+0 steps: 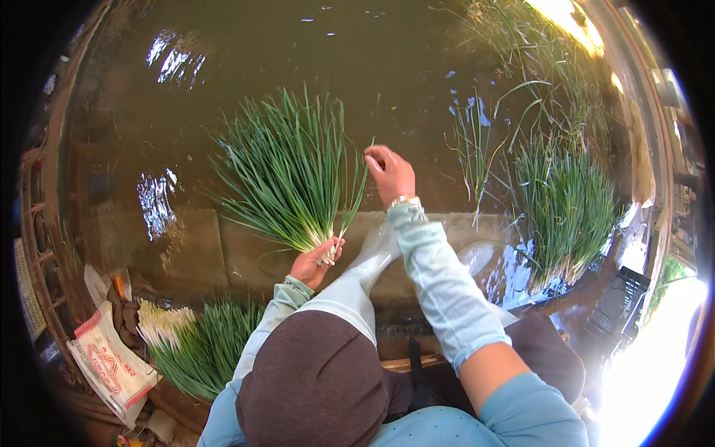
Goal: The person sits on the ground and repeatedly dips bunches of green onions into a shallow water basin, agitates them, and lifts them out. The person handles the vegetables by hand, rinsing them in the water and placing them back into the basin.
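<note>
My left hand (310, 267) grips a fanned bunch of slender green onions (285, 173) by the white stem ends. The long green leaves spread away from me over brown water (335, 61). To the right of the bunch, my right hand (392, 173) is raised with its fingers curled and fingertips close together. A thin green blade (377, 114) shows just beyond those fingertips; whether they pinch it is unclear. A few stalks (353, 195) stand slightly apart on the bunch's right side.
A pile of green onions (206, 346) lies at lower left beside a printed white sack (109, 360). More onions (564, 207) lie at right, near a dark plastic crate (617, 304). Loose leaves (530, 61) float at upper right. My pale boot (371, 251) stands by a submerged ledge (184, 246).
</note>
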Available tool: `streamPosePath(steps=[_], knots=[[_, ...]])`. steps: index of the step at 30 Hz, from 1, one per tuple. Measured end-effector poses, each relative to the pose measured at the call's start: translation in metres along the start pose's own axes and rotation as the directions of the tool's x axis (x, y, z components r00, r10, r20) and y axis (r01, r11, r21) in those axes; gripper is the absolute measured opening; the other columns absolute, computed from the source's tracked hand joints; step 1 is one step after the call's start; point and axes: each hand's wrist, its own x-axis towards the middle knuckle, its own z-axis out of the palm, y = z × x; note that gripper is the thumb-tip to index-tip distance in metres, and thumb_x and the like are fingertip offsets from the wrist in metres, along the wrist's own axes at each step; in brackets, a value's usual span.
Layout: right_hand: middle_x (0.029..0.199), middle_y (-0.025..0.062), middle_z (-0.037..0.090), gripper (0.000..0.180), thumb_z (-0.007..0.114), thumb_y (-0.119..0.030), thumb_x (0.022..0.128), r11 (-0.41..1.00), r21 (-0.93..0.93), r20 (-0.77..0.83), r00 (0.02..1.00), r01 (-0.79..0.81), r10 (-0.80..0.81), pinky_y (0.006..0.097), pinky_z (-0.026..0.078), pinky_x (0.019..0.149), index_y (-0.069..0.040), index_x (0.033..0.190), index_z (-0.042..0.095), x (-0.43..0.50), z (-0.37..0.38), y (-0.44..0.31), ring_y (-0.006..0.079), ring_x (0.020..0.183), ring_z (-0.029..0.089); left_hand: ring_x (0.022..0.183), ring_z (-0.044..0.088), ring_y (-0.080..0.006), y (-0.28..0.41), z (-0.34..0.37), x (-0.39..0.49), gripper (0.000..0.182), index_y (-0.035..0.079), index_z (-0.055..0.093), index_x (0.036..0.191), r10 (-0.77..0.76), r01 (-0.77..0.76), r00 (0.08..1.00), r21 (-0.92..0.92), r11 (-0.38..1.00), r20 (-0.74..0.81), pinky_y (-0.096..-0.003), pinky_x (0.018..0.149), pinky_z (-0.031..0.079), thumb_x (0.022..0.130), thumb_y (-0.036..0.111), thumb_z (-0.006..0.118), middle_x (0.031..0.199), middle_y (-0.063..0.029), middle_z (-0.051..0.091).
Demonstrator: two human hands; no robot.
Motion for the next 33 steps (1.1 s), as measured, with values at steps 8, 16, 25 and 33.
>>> streamPosePath(steps=[8,16,25,33], knots=[[0.07,0.0105,0.065,0.023,0.06,-0.025,0.081,0.988,-0.149,0.381,0.921,-0.027,0.082,0.0337,0.05,0.065,-0.007,0.093,0.068,0.05,0.003,0.025,0.022,0.063,0.064,0.091,0.061,-0.0172,-0.001,-0.012,0.0,0.027,-0.004,0.059,0.11,0.008,-0.008,1.0,0.031,0.999,0.006,-0.0274,0.084,0.049,0.09,0.013,0.061,0.107,-0.0124,0.063],[0.073,0.0113,0.067,0.021,0.056,-0.023,0.09,0.94,0.167,0.079,0.954,-0.297,0.288,0.0329,0.049,0.052,-0.003,0.093,0.064,0.037,-0.024,0.026,0.0202,0.058,0.064,0.086,0.06,-0.0152,0.002,-0.028,-0.005,0.026,-0.002,0.059,0.11,-0.012,0.015,1.0,0.101,0.995,-0.028,-0.0268,0.08,0.048,0.088,0.011,0.064,0.1,-0.0098,0.065],[0.094,0.0134,0.06,0.045,0.042,0.0,0.089,0.492,0.394,0.592,0.624,-0.776,0.509,0.0193,0.044,0.042,0.002,0.135,0.039,0.056,0.036,-0.001,0.0156,0.062,0.062,0.087,0.061,-0.016,0.005,-0.035,-0.015,0.025,-0.001,0.06,0.11,-0.066,0.065,0.998,0.164,0.984,-0.002,-0.0281,0.081,0.049,0.088,0.012,0.064,0.1,-0.0093,0.066],[0.077,0.0035,0.058,0.032,0.053,-0.005,0.088,0.468,0.452,0.681,0.633,-0.759,0.368,0.0207,0.035,0.041,0.002,0.119,0.056,0.056,0.036,0.023,0.0072,0.053,0.047,0.088,0.061,-0.0165,0.007,-0.046,-0.023,0.026,0.0,0.057,0.111,-0.141,0.137,0.989,0.091,0.986,0.036,-0.0284,0.08,0.048,0.088,0.011,0.063,0.098,-0.0087,0.065]])
